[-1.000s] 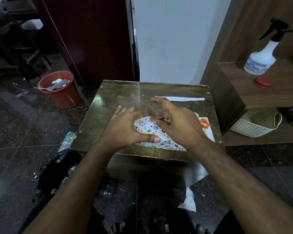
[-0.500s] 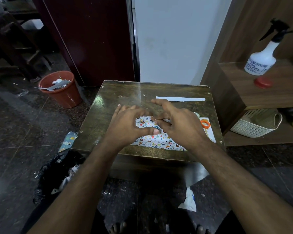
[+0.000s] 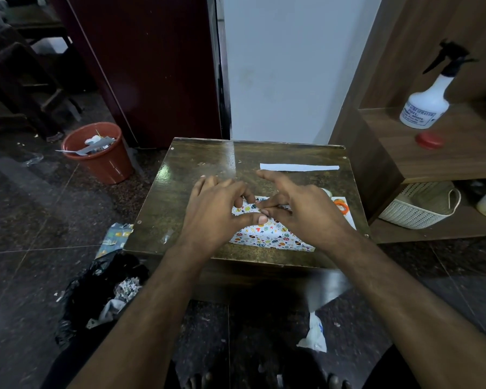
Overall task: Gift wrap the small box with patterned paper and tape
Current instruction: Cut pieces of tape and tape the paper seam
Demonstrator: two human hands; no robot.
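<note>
Patterned paper [image 3: 267,234] shifted nearer; left hand [image 3: 216,209] still presses it (right hand [image 3: 300,209] pinching fold).

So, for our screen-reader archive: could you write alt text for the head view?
Two hands, left hand and right hand, press on patterned paper on a small wooden table. A white paper strip lies behind them; a red bin stands on the floor.

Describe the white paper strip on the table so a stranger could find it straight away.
Start at the dark wooden table in the middle. Look past both hands to its far right part: the white paper strip lies flat there, parallel to the back edge. Unlike the patterned wrapping paper nearer the person, it is plain, long and narrow.
</note>
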